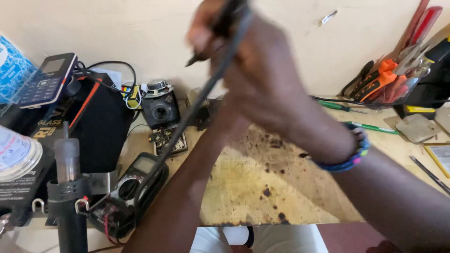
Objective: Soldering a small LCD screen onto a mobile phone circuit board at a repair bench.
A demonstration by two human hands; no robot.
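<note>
Both my arms cross over the bench [262,197]; right hand [262,79] clamps a black probe [206,49]. Left hand [206,28] blurred, grip unclear. Trailing cable [187,117] could snag the multimeter [136,187].

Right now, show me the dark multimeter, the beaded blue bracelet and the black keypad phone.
dark multimeter [140,180], head view, on its casing beside the dial.
beaded blue bracelet [354,157], head view, on the beads at the wrist.
black keypad phone [47,80], head view, on its keypad.

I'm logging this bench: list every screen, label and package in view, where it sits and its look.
Phone: far left, leaning, dark, small grey screen.
Multimeter: lower left, black, greenish screen.
Blue patterned package: left edge.
Jar label: left, white, round.
Yellow-edged card: right edge.
</note>
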